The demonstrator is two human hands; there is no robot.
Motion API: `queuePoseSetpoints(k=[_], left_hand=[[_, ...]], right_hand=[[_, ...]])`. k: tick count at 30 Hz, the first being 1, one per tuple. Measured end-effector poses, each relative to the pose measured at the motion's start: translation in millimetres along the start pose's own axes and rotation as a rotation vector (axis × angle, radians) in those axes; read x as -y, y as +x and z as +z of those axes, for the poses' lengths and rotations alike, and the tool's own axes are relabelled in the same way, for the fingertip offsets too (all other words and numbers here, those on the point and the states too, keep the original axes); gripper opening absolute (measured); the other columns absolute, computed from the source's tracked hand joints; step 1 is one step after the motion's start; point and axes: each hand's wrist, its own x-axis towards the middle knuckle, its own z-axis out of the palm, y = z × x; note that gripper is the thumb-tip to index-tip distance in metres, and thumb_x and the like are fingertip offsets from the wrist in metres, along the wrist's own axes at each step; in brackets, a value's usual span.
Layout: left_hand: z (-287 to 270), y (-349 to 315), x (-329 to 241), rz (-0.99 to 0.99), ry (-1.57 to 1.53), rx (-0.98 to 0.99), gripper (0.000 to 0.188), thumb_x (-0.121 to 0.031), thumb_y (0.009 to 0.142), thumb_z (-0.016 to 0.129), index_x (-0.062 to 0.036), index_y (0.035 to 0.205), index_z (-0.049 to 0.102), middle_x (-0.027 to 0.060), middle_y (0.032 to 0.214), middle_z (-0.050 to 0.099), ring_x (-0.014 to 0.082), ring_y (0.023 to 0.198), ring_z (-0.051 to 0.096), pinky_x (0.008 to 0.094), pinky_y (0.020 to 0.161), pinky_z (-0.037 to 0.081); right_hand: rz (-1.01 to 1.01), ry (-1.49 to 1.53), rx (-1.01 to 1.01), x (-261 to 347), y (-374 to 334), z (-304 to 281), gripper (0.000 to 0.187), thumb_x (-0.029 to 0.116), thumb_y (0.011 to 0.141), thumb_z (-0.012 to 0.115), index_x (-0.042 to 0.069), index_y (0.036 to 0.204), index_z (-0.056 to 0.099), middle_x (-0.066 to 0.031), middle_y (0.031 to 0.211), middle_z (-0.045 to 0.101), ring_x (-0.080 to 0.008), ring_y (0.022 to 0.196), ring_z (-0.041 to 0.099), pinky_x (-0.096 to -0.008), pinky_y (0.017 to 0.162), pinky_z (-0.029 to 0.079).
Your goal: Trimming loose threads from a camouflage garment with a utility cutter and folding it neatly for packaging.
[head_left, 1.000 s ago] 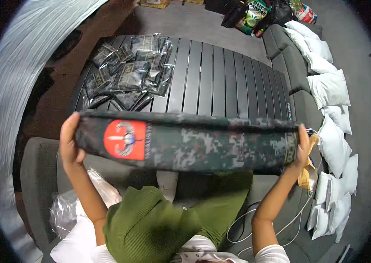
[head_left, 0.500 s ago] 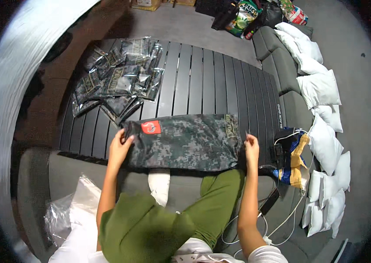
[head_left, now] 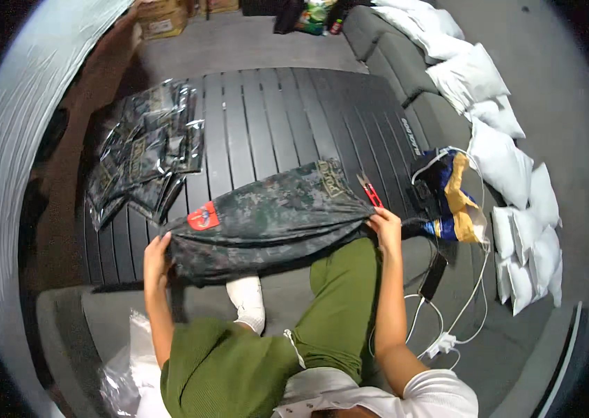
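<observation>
One camouflage garment (head_left: 266, 216) spread on the dark slatted tabletop (head_left: 273, 118), pinched at opposite ends by left hand (head_left: 157, 256) and right hand (head_left: 385, 228). One red snips (head_left: 369, 189) just beside. Stack of bagged garments (head_left: 144, 157) well apart; count unclear.

A dark green digital-camouflage garment (head_left: 266, 216) with a red patch (head_left: 203, 217) lies at the near edge of the black slatted table (head_left: 294, 111). Red-handled scissors (head_left: 369, 190) sit beside it, near a blue-and-yellow bundle (head_left: 451, 195). White pillows (head_left: 496, 139) line the grey sofa (head_left: 406, 63); the trousers (head_left: 266, 341) are olive green.
</observation>
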Motion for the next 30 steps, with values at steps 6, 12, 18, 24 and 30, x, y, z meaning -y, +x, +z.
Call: queuePoseSetpoints(k=[6, 12, 18, 24, 30], left_hand=[[-23, 19, 3, -0.122, -0.111, 0.097, 0.015, -0.028, 0.082, 0.058, -0.0143, 0.088, 0.058, -0.0063, 0.071, 0.057, 0.0044, 0.059, 0.050, 0.0229, 0.050, 0.036], [4, 9, 2, -0.101, -0.133, 0.084, 0.024, -0.029, 0.083, 0.056, -0.0081, 0.095, 0.059, 0.0013, 0.087, 0.061, 0.0134, 0.073, 0.056, 0.0282, 0.061, 0.042], [11, 2, -18, -0.165, -0.054, -0.031, 0.024, -0.034, 0.083, 0.056, -0.0108, 0.075, 0.057, -0.0023, 0.060, 0.055, 0.0102, 0.048, 0.051, 0.0244, 0.044, 0.040], [8, 14, -6, -0.213, -0.183, -0.042, 0.025, -0.036, 0.082, 0.058, -0.0175, 0.068, 0.050, -0.0080, 0.049, 0.040, 0.0059, 0.038, 0.038, 0.0230, 0.034, 0.027], [-4, 17, 1, -0.213, -0.166, -0.076, 0.019, -0.036, 0.081, 0.059, -0.0204, 0.073, 0.051, -0.0089, 0.050, 0.041, 0.0050, 0.039, 0.037, 0.0216, 0.035, 0.027]], right_hand=[[0.208, 0.479, 0.418, 28, -9, -14, 0.035, 0.001, 0.079, 0.050, 0.007, 0.114, 0.048, -0.0035, 0.094, 0.056, -0.0157, 0.085, 0.055, -0.0345, 0.075, 0.045], [0.065, -0.486, 0.342, 25, -10, -3, 0.035, 0.031, 0.078, 0.062, 0.004, 0.099, 0.058, -0.0003, 0.078, 0.058, -0.0072, 0.067, 0.050, -0.0222, 0.061, 0.041], [-0.061, -0.555, 0.257, 23, 15, 23, 0.045, 0.039, 0.075, 0.064, -0.002, 0.093, 0.059, -0.0087, 0.083, 0.059, -0.0123, 0.075, 0.054, -0.0246, 0.070, 0.042], [-0.044, -0.705, 0.302, 31, 56, 36, 0.044, 0.028, 0.072, 0.069, -0.003, 0.100, 0.055, -0.0062, 0.079, 0.059, -0.0107, 0.075, 0.053, -0.0230, 0.069, 0.041], [0.038, -0.697, 0.614, 27, 53, 21, 0.021, 0.014, 0.066, 0.071, 0.002, 0.079, 0.060, 0.0015, 0.066, 0.056, -0.0076, 0.063, 0.050, -0.0228, 0.058, 0.038]])
